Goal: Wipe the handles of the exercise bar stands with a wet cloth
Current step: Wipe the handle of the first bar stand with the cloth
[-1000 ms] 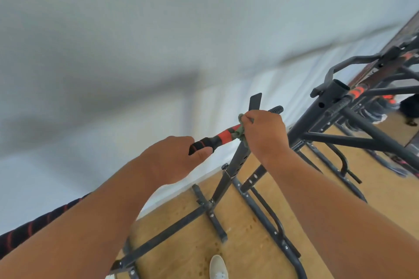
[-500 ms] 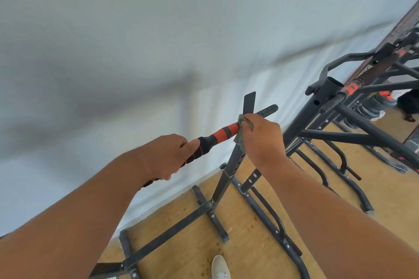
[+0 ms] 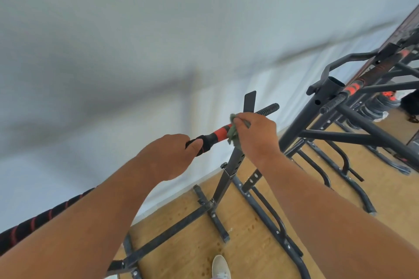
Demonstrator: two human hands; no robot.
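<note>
Black-and-red padded bar handle resting atop a dark metal stand upright, long axis rising from lower left to upper right, left hand curled round its black section, right hand pinching a crumpled green cloth against it beside the red band, wooden floor below.

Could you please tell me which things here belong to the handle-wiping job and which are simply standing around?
In use:
cloth, gripped by the right hand
bar handle, held by the left hand
its stand

Standing by:
second stand
weight plates
shoe
</note>
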